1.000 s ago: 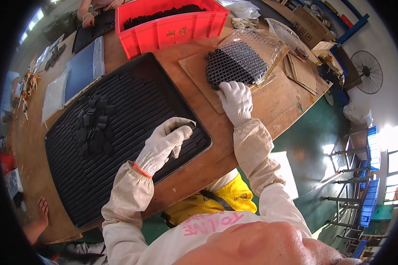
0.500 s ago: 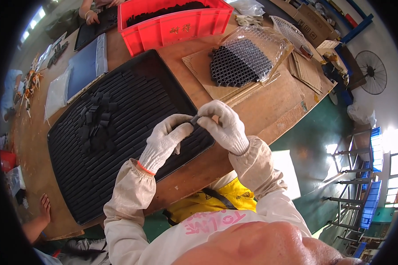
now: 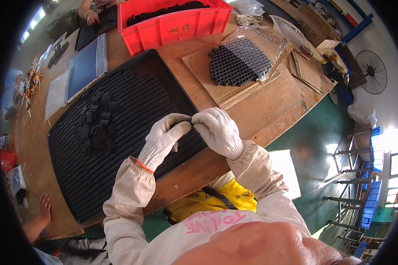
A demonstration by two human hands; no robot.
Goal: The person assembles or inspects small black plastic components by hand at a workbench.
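My left hand and my right hand, both in white knitted gloves, meet fingertip to fingertip above the near right edge of a black tray. Pinched between them is a small black piece, mostly covered by the gloved fingers, so its exact shape is hidden. Long rows of short black cylinder-like pieces lie side by side across the tray. On top of these rows, left of my hands, rests a loose heap of similar black pieces.
Beyond the tray stands a red bin of black pieces. To its right, a black honeycomb-like bundle sits partly in clear plastic on cardboard. Other people's hands show at the far left and near left.
My right hand has come down slightly and left, its fingers now closing over more of the small black piece. My left hand has barely moved.
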